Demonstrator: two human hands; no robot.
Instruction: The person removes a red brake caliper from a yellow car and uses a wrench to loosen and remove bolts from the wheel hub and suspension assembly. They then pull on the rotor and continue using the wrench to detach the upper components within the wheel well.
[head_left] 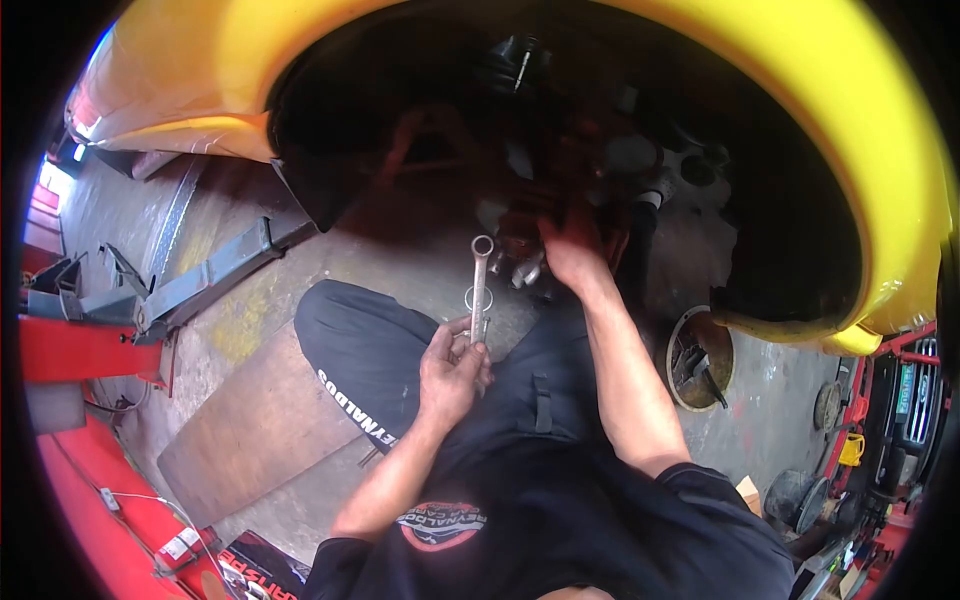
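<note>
My left hand (456,372) is closed around the lower part of a combination wrench (480,275), its ring end pointing up. A small bolt-like metal piece (486,328) shows beside the shank at my fingertips. My right hand (578,250) reaches into the dark wheel well, its fingers around a red metal part (518,232) that looks like a brake caliper; shadow hides some of the fingertips. Shiny metal pieces (527,272) sit just below that part. A yellow fender (800,90) arches over both arms.
A round bucket (703,358) with tools or parts inside stands at right. At left lie a brown board (262,425), a grey lift arm (205,283) and red equipment (90,350). A red stand (425,150) shows dimly under the car.
</note>
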